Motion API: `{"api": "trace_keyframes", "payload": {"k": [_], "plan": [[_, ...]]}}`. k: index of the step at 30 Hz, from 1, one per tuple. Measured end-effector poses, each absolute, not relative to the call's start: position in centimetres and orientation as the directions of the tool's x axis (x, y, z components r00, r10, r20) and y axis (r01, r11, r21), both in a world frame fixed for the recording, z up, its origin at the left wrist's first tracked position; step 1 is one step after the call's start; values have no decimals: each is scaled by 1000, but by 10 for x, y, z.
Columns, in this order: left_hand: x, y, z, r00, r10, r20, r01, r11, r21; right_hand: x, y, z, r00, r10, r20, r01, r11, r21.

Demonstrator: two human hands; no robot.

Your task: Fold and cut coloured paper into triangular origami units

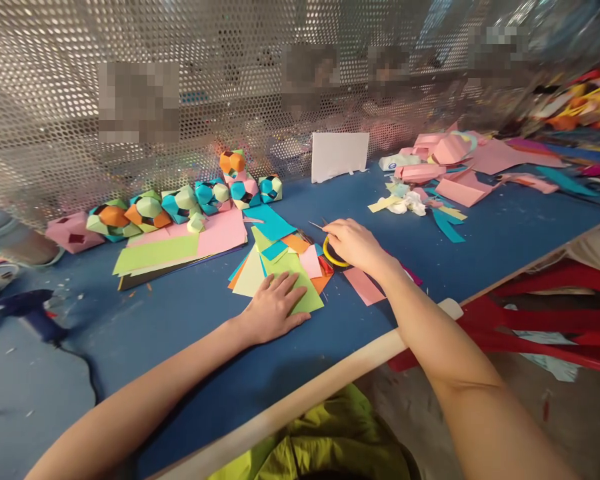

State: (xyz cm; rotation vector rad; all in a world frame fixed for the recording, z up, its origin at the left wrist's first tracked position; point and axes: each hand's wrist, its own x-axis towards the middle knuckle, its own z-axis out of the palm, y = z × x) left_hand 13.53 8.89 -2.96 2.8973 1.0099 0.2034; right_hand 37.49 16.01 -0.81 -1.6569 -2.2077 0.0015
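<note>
My left hand (275,308) lies flat with fingers spread on a light green paper sheet (305,292). Under and around that sheet is a loose fan of coloured paper pieces, among them a blue sheet (270,222) and a cream one (250,275). Just right of the pile, my right hand (353,241) is closed on a pair of scissors with a yellow handle (334,257). Thin blade tips show beyond its fingers, pointing away to the left; the palm side is hidden. A pink paper strip (364,287) lies below the right wrist.
Folded paper balls (180,202) stand in a row along the perforated metal screen (200,133). Paper sheets (155,257) are stacked before them. A glue gun (33,313) lies left, its cord trailing. Pink paper scraps (463,187) and a white card (340,157) sit further back.
</note>
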Motion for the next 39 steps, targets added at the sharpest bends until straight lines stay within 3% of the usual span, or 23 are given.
{"api": "trace_keyframes", "payload": {"k": [3,9,17,20,24,26,28,29,31,34,37,39], "plan": [[130,77,-23,792,601,104,596,-799,77,359,157,-4,-338,871,357,885,423,-194],[115,59,-17,803,584,121,580,-812,67,309,173,-1,-484,851,203,863,503,-50],[88,43,-13,756,624,200,621,-779,83,264,223,-14,-469,878,95,874,477,-95],[69,39,-14,688,669,280,644,-741,189,268,226,-7,-388,906,170,896,414,-163],[46,42,-13,455,840,294,635,-538,554,277,206,13,-304,905,299,881,387,-274],[39,45,-9,284,944,167,533,-300,791,274,186,19,-314,876,366,823,444,-354],[36,50,-5,140,990,-22,254,-14,967,264,161,18,-373,775,511,642,613,-460],[35,52,-2,106,988,-114,70,107,992,257,148,15,-441,679,587,525,726,-445],[35,55,0,121,965,-231,-237,254,938,242,122,7,-628,401,667,314,915,-254],[35,58,-4,103,951,-293,-400,309,863,223,93,-7,-853,93,513,130,991,37],[34,60,-12,-89,933,-349,-427,280,860,216,85,-18,-902,-15,432,7,999,49],[33,61,-14,-208,903,-376,-439,257,861,219,90,-24,-871,61,488,50,998,-36]]}}
